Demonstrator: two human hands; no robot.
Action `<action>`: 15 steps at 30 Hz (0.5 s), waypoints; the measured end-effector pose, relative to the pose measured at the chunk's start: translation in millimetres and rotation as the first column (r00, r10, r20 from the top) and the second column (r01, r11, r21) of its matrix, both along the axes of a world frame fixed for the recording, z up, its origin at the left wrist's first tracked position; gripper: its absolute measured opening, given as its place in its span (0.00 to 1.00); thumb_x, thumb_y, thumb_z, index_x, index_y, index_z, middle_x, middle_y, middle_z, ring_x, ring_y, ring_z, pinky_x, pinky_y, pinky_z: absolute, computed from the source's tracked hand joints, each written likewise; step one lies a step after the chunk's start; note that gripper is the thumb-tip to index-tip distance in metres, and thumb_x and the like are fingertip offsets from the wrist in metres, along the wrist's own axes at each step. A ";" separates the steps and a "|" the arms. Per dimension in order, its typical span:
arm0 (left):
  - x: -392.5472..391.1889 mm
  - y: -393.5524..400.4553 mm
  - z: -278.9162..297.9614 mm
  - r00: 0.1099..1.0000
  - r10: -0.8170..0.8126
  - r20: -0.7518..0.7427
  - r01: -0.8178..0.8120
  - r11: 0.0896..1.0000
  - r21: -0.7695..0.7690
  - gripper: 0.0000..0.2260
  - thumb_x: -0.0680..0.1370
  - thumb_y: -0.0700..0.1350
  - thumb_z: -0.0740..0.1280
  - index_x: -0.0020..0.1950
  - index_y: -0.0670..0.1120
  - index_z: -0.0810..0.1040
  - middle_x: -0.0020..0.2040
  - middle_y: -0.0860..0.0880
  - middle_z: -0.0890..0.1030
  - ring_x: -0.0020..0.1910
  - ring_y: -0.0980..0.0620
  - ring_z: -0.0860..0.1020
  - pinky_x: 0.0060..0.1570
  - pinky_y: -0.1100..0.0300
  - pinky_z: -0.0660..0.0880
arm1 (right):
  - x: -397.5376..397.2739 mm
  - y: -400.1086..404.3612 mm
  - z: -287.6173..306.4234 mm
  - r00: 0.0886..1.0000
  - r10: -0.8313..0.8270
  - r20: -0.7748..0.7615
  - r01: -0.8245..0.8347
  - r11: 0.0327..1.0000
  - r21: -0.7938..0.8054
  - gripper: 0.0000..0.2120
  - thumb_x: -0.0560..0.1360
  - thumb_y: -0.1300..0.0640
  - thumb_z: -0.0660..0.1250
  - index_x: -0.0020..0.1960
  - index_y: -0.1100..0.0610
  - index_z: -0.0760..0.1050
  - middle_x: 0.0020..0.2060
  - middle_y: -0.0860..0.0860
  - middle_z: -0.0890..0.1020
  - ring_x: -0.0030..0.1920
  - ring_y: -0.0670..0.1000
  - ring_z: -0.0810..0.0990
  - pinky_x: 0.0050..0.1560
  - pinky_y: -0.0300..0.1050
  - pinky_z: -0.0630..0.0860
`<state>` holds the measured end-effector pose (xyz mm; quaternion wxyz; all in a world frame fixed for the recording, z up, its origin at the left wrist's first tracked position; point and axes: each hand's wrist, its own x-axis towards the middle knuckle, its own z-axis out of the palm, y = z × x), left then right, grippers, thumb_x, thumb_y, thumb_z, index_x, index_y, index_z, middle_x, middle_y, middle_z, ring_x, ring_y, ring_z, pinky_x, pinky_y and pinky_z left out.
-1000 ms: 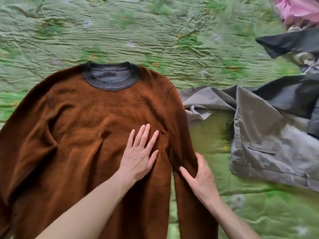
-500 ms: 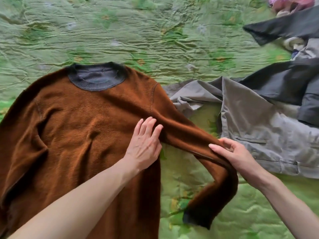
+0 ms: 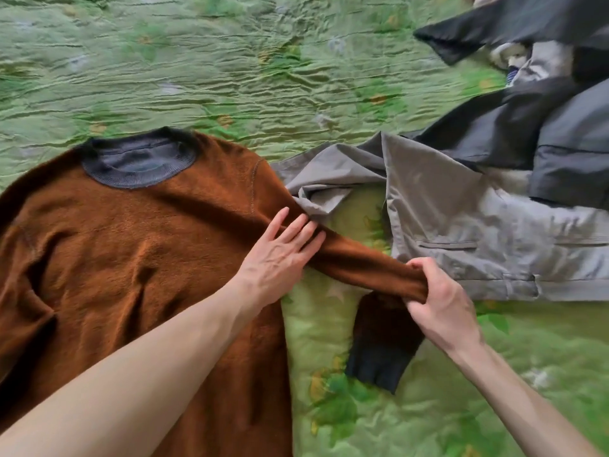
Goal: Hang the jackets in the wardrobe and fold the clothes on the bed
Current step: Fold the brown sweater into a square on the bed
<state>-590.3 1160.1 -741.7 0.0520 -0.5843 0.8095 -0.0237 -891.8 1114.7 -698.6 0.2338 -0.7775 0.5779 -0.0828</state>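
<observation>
A brown sweater (image 3: 131,252) with a dark grey collar lies flat on the green bedspread (image 3: 230,67), collar toward the far side. My left hand (image 3: 280,249) presses flat with straight fingers on the sweater where its right sleeve starts. My right hand (image 3: 438,298) grips that sleeve (image 3: 359,258) near the forearm and holds it stretched out to the right, lifted off the bed. The dark cuff (image 3: 375,364) hangs down below my right hand.
Grey trousers (image 3: 461,225) lie to the right of the sweater, with the stretched sleeve just in front of them. Dark grey garments (image 3: 527,133) are piled at the upper right. Open bedspread stretches across the far side and the near right.
My right hand took hold of the sleeve, which lay along the sweater's side, and pulled it up and out to the right. My left hand slid right toward the shoulder. The view shifted.
</observation>
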 end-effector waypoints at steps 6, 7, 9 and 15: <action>-0.5 -4.1 3.2 0.970 0.110 -0.219 -0.129 0.989 -0.075 0.25 0.80 0.45 0.58 0.77 0.44 0.73 0.74 0.44 0.76 0.75 0.42 0.73 0.77 0.41 0.63 | -19.5 -38.4 47.9 0.991 0.121 0.055 -0.092 0.924 -0.371 0.32 0.62 0.78 0.69 0.64 0.59 0.79 0.54 0.56 0.80 0.52 0.63 0.81 0.53 0.53 0.77; -0.3 -4.2 4.1 0.958 0.122 -0.258 -0.148 0.985 -0.084 0.24 0.81 0.45 0.58 0.78 0.45 0.72 0.75 0.44 0.75 0.76 0.43 0.72 0.78 0.42 0.63 | -24.1 -45.2 57.4 0.984 0.178 0.018 -0.151 0.881 -0.448 0.31 0.63 0.77 0.67 0.64 0.61 0.79 0.55 0.58 0.80 0.53 0.64 0.79 0.56 0.54 0.75; -0.6 -5.5 8.6 0.933 0.136 -0.333 -0.177 0.979 -0.097 0.24 0.84 0.46 0.58 0.80 0.45 0.68 0.78 0.45 0.72 0.79 0.45 0.68 0.78 0.44 0.62 | -32.2 -51.5 71.1 0.963 0.250 -0.098 -0.256 0.749 -0.611 0.25 0.68 0.73 0.64 0.63 0.63 0.81 0.55 0.60 0.79 0.53 0.65 0.77 0.58 0.57 0.72; 0.7 -1.6 7.0 0.945 0.120 -0.305 -0.148 0.987 -0.069 0.26 0.86 0.52 0.55 0.84 0.50 0.59 0.83 0.45 0.62 0.83 0.45 0.58 0.80 0.44 0.57 | -60.2 -48.8 39.5 0.973 0.141 -0.182 -0.222 0.774 -0.593 0.28 0.65 0.67 0.62 0.64 0.59 0.81 0.59 0.58 0.79 0.57 0.64 0.76 0.57 0.60 0.72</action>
